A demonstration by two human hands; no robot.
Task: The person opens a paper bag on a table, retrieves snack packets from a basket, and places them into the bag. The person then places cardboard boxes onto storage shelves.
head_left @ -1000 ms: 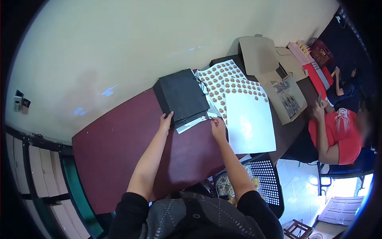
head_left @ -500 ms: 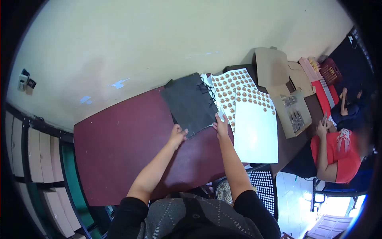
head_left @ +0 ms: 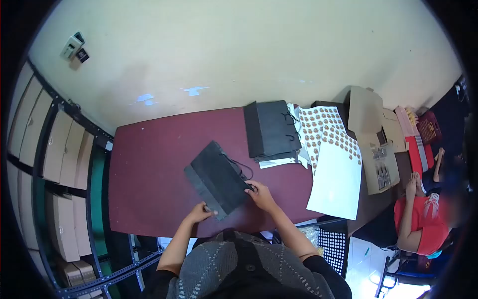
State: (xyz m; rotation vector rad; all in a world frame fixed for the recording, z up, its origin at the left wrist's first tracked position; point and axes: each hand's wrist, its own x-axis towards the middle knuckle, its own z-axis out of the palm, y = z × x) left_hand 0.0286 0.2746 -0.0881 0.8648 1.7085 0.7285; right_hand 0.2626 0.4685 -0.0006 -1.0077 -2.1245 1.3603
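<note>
A flat black paper bag (head_left: 219,179) with cord handles lies tilted over the maroon table (head_left: 144,189), close to my body. My left hand (head_left: 200,213) pinches its lower left corner, thumb on top. At the bag's right edge, beside the handle, my right hand (head_left: 260,194) grips with thumb and fingers. Behind it, a stack of black paper bags (head_left: 273,128) rests on white sheets, handles pointing right. Right of the stack are sticker sheets (head_left: 323,129) printed with rows of round brown stickers.
An open cardboard box (head_left: 381,172) with small dark packets stands on the darker table at right. A person in a red top (head_left: 432,219) sits there. Shelves with boxes (head_left: 62,144) line the left side. A black perforated chair (head_left: 332,244) is below the table edge.
One black bag has come off the stack and moved left and toward my body, held by both hands. The rest of the stack stays beside the sticker sheets. My view has shifted left.
</note>
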